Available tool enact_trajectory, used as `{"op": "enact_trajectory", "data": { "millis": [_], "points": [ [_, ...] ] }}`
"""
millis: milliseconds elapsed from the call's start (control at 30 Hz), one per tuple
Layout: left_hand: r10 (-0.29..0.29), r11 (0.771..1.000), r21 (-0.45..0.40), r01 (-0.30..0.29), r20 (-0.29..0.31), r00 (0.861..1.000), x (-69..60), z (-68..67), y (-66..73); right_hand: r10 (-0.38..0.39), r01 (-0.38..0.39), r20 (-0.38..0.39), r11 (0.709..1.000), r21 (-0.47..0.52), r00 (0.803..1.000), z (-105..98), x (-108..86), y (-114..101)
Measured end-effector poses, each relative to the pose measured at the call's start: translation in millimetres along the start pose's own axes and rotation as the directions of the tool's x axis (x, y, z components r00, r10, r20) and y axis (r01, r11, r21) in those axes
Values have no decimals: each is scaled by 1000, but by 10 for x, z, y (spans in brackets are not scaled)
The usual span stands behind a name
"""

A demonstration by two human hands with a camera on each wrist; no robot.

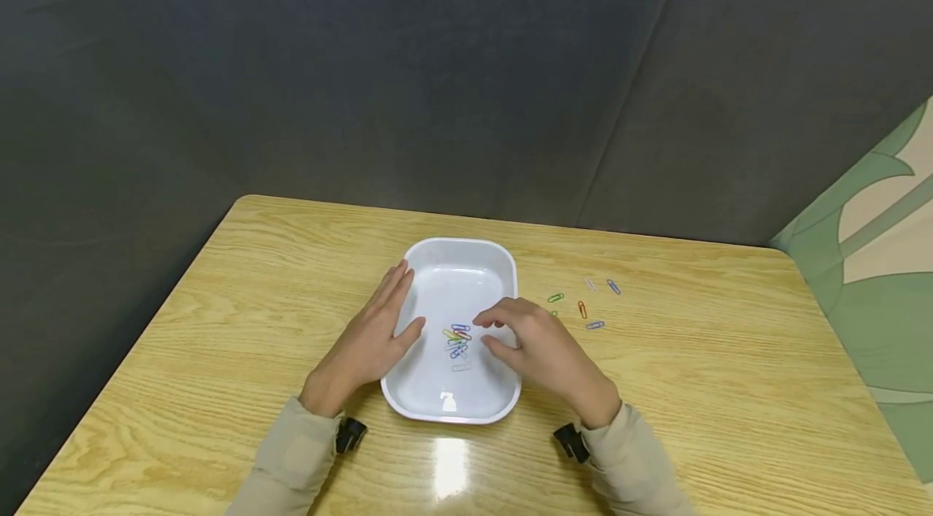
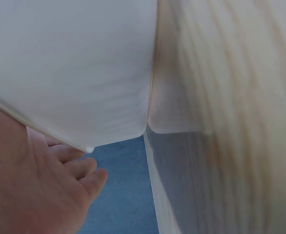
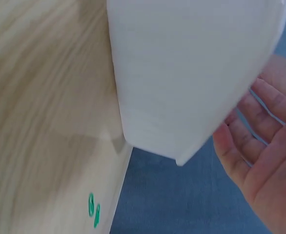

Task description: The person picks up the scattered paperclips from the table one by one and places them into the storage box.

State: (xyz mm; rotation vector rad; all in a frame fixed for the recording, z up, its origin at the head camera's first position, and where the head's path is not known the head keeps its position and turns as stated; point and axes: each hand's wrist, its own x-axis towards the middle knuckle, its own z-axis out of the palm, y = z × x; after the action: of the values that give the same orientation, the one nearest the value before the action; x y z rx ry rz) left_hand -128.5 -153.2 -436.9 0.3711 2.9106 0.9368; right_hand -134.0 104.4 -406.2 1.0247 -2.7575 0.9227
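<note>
A white tray (image 1: pixel 448 411) lies on the wooden table, holding a small pile of coloured paper clips (image 1: pixel 457 342). My left hand (image 1: pixel 372 342) rests along the tray's left rim, its fingers straight and the thumb reaching over the inside. Over the right rim hangs my right hand (image 1: pixel 535 342), fingers bent, with a gap between thumb and index finger and nothing visible in it. Each wrist view shows the tray's outer wall, with the left hand (image 2: pixel 40 180) and the right hand (image 3: pixel 270 136) beside its rim.
Right of the tray, loose paper clips are scattered on the table (image 1: pixel 692 354): a red clip (image 1: pixel 582 309), a blue clip (image 1: pixel 614 287), a green clip (image 1: pixel 555 298) and several others. A dark curtain (image 1: pixel 437 78) hangs behind the table's far edge.
</note>
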Motion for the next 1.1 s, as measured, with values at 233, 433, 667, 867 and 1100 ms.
{"op": "enact_trajectory", "data": {
  "millis": [233, 433, 667, 867, 1100],
  "points": [
    [-5, 1000, -11, 5, 6, 1000, -2, -1, 9, 27, -26, -66, 1000, 2, 997, -135, -82, 96],
    [-5, 1000, -7, 5, 5, 1000, 1, 1, 6, 43, -40, -113, 999, 29, 993, -242, -181, 241],
    [-5, 1000, -14, 5, 0, 1000, -1, 4, 1, 56, -55, -144, 998, 5, 988, -339, -295, 427],
    [-10, 1000, -14, 10, 2, 1000, -1, 10, -2, 77, -80, -154, 997, -16, 985, -421, -386, 543],
    [-11, 1000, -3, 11, 4, 1000, 5, 12, -6, 124, -133, -153, 990, -52, 980, -522, -497, 652]
  ]
}}
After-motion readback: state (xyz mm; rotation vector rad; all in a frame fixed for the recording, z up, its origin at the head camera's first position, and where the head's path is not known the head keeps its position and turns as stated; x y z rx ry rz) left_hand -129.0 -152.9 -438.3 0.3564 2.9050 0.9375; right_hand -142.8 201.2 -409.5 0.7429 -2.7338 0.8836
